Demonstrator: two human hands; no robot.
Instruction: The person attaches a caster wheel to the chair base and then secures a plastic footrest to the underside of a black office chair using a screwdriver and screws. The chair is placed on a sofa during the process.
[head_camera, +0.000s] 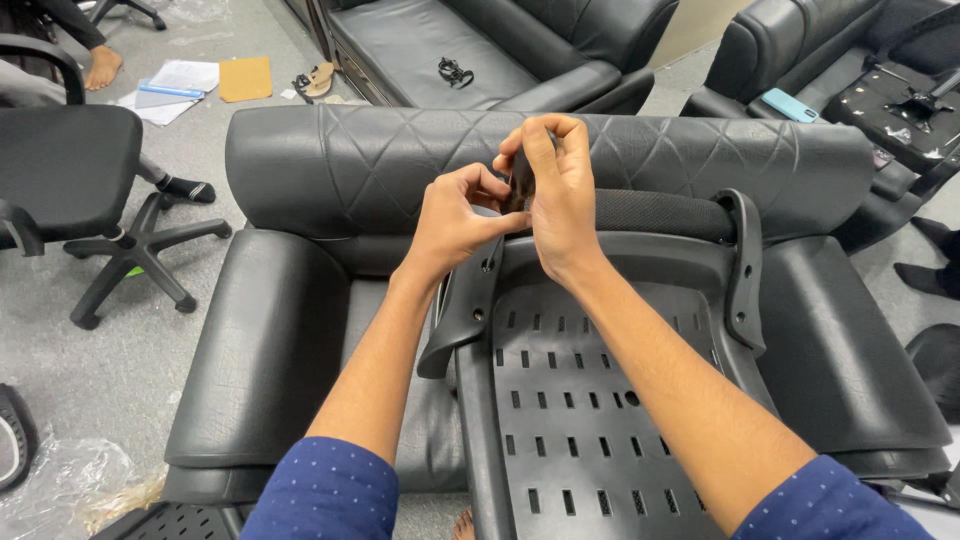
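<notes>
The black slotted chair back (580, 400) leans on the leather armchair (300, 330), steadying its top edge; there the right hand (560, 195) pinches a small dark part (520, 180), the left hand (455, 215) closing fingertips beside it.

— Item one, position?
— Chair back panel (590, 400) lies on the armchair (300, 330) seat, top edge against the backrest, between its armrests.
— Surroundings?
— Office chair (70, 170) left; sofa (480, 50) behind; papers (180, 85) on floor, far left.
</notes>
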